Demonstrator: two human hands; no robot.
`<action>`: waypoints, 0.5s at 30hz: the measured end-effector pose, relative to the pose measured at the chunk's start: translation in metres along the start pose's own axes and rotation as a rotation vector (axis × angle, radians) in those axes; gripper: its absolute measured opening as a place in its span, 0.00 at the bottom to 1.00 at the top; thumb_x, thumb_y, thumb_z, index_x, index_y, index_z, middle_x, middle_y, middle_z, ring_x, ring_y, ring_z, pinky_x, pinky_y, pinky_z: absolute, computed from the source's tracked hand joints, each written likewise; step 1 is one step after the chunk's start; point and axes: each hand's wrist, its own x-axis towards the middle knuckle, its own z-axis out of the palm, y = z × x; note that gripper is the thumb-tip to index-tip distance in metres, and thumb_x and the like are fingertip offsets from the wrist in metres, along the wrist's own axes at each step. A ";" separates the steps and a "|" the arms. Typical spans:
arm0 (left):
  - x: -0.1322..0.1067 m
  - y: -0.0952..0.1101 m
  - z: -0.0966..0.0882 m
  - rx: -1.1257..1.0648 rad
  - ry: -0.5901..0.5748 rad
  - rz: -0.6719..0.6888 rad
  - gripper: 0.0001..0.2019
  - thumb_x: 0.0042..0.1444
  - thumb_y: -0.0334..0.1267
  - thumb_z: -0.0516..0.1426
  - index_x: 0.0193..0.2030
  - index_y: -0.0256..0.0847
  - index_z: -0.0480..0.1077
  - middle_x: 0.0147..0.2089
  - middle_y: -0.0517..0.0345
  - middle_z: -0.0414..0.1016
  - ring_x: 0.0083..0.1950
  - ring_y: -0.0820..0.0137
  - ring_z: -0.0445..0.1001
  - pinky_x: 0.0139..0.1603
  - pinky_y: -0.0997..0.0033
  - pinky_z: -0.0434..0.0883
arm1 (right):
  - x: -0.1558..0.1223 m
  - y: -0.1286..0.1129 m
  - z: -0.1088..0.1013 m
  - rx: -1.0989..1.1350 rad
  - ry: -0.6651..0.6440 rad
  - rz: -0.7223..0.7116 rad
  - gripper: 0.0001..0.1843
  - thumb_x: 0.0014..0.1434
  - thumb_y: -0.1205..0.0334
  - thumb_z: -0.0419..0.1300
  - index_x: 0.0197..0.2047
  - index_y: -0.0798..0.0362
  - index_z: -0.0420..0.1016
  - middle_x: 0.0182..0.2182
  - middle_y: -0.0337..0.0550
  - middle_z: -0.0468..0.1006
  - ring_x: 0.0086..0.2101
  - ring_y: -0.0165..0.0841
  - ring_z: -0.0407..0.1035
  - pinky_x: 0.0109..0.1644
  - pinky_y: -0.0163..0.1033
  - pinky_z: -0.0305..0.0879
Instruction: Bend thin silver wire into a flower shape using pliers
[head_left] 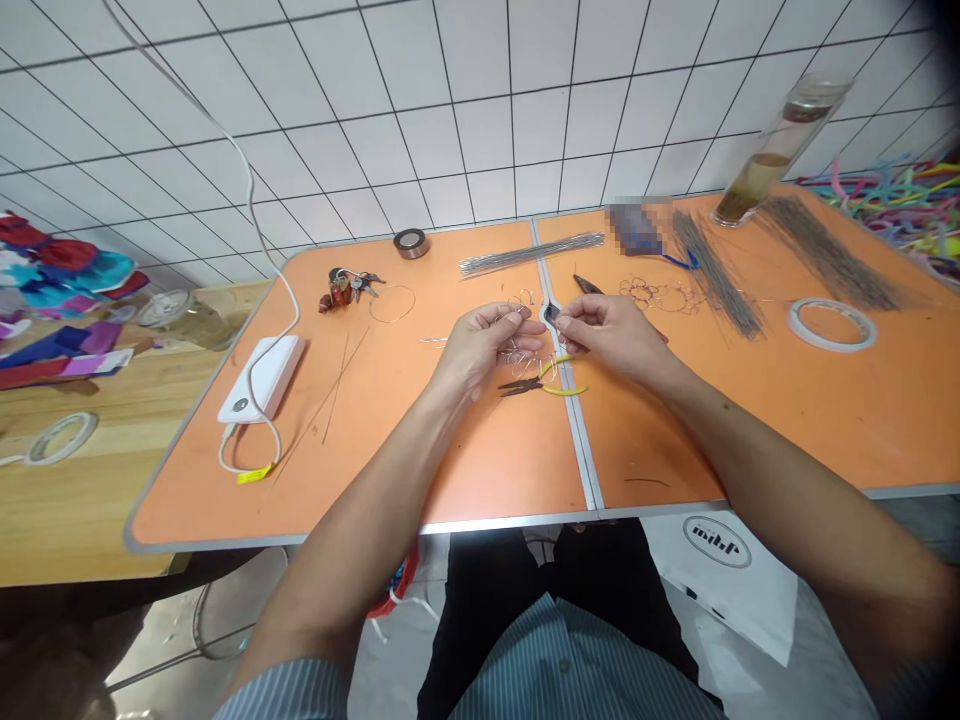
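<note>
Thin bent wire [523, 297] with small loops is pinched between the thumb and fingers of my left hand [480, 345], above the orange table. Close beside it, my right hand [611, 330] has its thumb and index finger pressed together; what they grip, if anything, is too fine to make out. Just below both hands lie pliers with yellow handles [564, 390], their dark jaws pointing left. More looped wire [536, 365] shows under my left fingers. A dark pointed tool tip [587, 285] pokes out behind my right hand, the rest of it hidden.
Bundles of straight wire [532, 255] lie along the table's back, near wire flower outlines [664, 295]. A tape roll [832, 325] and a tilted-looking glass bottle [757, 175] are at right. Keys [356, 285], dark tape [411, 243] and a cabled white power bank [262, 380] are at left.
</note>
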 end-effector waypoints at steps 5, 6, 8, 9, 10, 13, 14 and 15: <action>-0.002 0.000 0.001 0.025 -0.009 0.008 0.14 0.64 0.47 0.71 0.45 0.37 0.81 0.40 0.49 0.89 0.32 0.69 0.86 0.35 0.73 0.79 | 0.000 0.001 0.003 0.005 0.002 -0.037 0.09 0.59 0.57 0.74 0.34 0.51 0.82 0.28 0.39 0.80 0.29 0.33 0.75 0.37 0.40 0.73; -0.002 0.001 0.001 0.026 0.002 0.012 0.15 0.64 0.47 0.72 0.45 0.37 0.81 0.39 0.49 0.89 0.31 0.70 0.85 0.34 0.73 0.79 | 0.000 0.001 0.003 0.003 -0.002 -0.047 0.08 0.59 0.57 0.73 0.34 0.51 0.81 0.28 0.39 0.80 0.29 0.33 0.74 0.36 0.40 0.73; -0.003 0.001 0.002 0.022 0.027 0.011 0.14 0.64 0.45 0.72 0.44 0.37 0.81 0.38 0.49 0.89 0.30 0.71 0.84 0.33 0.75 0.78 | -0.001 -0.001 0.003 -0.019 -0.004 -0.078 0.07 0.60 0.58 0.71 0.33 0.50 0.81 0.27 0.39 0.79 0.29 0.33 0.74 0.36 0.40 0.72; -0.003 0.002 0.003 0.018 0.042 0.004 0.13 0.64 0.45 0.72 0.43 0.36 0.81 0.37 0.49 0.89 0.30 0.71 0.84 0.32 0.75 0.77 | -0.002 -0.001 0.003 -0.035 -0.005 -0.093 0.06 0.60 0.59 0.70 0.33 0.50 0.81 0.28 0.40 0.79 0.29 0.33 0.74 0.35 0.40 0.71; -0.003 0.001 0.004 0.015 0.055 -0.006 0.13 0.63 0.44 0.72 0.42 0.36 0.80 0.37 0.49 0.89 0.29 0.70 0.84 0.32 0.75 0.77 | -0.002 -0.002 0.003 -0.050 -0.003 -0.103 0.06 0.60 0.59 0.70 0.33 0.50 0.81 0.28 0.40 0.79 0.29 0.34 0.74 0.35 0.40 0.71; -0.002 0.000 0.004 -0.004 0.071 -0.042 0.13 0.64 0.44 0.72 0.42 0.36 0.80 0.36 0.49 0.88 0.29 0.70 0.84 0.32 0.73 0.78 | -0.003 -0.002 0.003 -0.071 -0.011 -0.108 0.07 0.61 0.57 0.70 0.33 0.50 0.81 0.27 0.40 0.79 0.29 0.34 0.73 0.35 0.40 0.69; -0.001 0.000 0.004 -0.011 0.068 -0.051 0.12 0.64 0.44 0.72 0.41 0.36 0.79 0.36 0.49 0.88 0.29 0.69 0.84 0.32 0.73 0.78 | -0.003 -0.001 0.003 -0.076 -0.018 -0.104 0.07 0.61 0.57 0.70 0.34 0.50 0.81 0.27 0.40 0.79 0.29 0.35 0.73 0.34 0.40 0.68; -0.001 -0.001 0.003 -0.015 0.062 -0.058 0.12 0.64 0.43 0.72 0.41 0.37 0.79 0.36 0.49 0.88 0.29 0.69 0.84 0.32 0.72 0.78 | -0.003 -0.001 0.003 -0.084 -0.023 -0.098 0.07 0.61 0.57 0.70 0.34 0.50 0.81 0.27 0.40 0.79 0.29 0.35 0.73 0.34 0.40 0.67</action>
